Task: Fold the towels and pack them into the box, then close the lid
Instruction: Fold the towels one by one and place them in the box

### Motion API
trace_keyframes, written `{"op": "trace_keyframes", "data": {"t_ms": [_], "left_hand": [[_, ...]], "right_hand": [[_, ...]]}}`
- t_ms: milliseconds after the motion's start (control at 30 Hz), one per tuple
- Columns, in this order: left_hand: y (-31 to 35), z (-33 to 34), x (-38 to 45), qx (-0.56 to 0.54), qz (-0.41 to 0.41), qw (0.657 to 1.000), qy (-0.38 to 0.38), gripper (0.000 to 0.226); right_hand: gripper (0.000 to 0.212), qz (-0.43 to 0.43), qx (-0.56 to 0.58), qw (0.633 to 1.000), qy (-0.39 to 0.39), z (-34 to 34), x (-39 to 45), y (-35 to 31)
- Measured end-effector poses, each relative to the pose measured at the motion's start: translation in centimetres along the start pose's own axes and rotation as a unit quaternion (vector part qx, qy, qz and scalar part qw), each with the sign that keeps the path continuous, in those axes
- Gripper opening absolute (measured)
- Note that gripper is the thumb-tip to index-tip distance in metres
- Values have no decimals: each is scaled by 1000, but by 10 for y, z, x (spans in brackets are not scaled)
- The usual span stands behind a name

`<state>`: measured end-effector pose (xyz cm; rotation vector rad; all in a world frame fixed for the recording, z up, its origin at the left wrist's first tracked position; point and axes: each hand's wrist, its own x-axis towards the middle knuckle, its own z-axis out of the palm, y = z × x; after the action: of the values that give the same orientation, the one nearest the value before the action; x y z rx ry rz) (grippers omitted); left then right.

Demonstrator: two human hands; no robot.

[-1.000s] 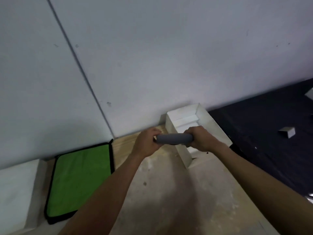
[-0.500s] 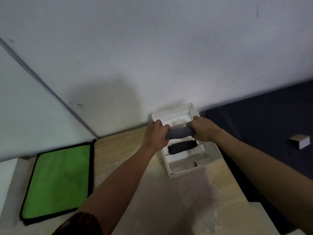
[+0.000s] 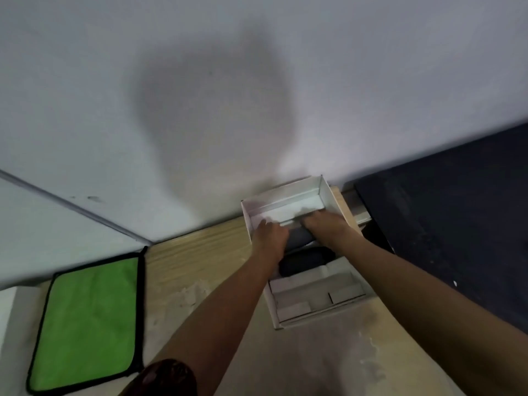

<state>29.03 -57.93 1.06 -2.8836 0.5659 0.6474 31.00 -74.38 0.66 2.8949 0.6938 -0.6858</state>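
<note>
A white open box (image 3: 320, 314) stands against the wall on the wooden table. Both hands reach into its far half. My left hand (image 3: 270, 234) and my right hand (image 3: 325, 225) grip the two ends of a rolled grey towel (image 3: 298, 238), held low inside the box. Just nearer to me in the box lies a darker rolled towel (image 3: 307, 261). A green towel with a black border (image 3: 88, 321) lies flat on the table at the left. The box's near part shows white dividers and nothing in them.
A pale wall (image 3: 257, 95) rises right behind the box. A dark surface (image 3: 457, 210) adjoins the table on the right. A white block (image 3: 7, 324) sits at the far left edge. Bare wooden tabletop (image 3: 200, 261) lies between the green towel and the box.
Both hands have carried the rolled grey towel from above the box's rim down into the box, beside the dark roll. The view has tilted further over the box.
</note>
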Motion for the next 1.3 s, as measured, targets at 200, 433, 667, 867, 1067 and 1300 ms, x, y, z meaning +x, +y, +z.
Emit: {"op": "trace_keyframes", "data": {"t_ms": [200,433,667,867,1067,1300], "left_hand": [[-1,13,16,-92,36,983,-157,51],[2,18,14,-107,17,970,-218,64],[12,25,9,-91,-21,966,-241,66],[8,21,1,-30,10,985,-170,88],[1,6,-17,3,55,996,-65,70],[-23,-7,-45,-53,60,997,19,75]], "right_hand": [[41,-43,57,982,-176,-3,3,4],[70,-9,71,957,-280,6,0,-5],[43,-2,79,975,-207,21,-6,-8],[76,-10,85,974,-209,11,-7,-7],[112,9,107,974,-199,-11,-17,-5],[102,19,204,975,-87,-41,-39,-5]]}}
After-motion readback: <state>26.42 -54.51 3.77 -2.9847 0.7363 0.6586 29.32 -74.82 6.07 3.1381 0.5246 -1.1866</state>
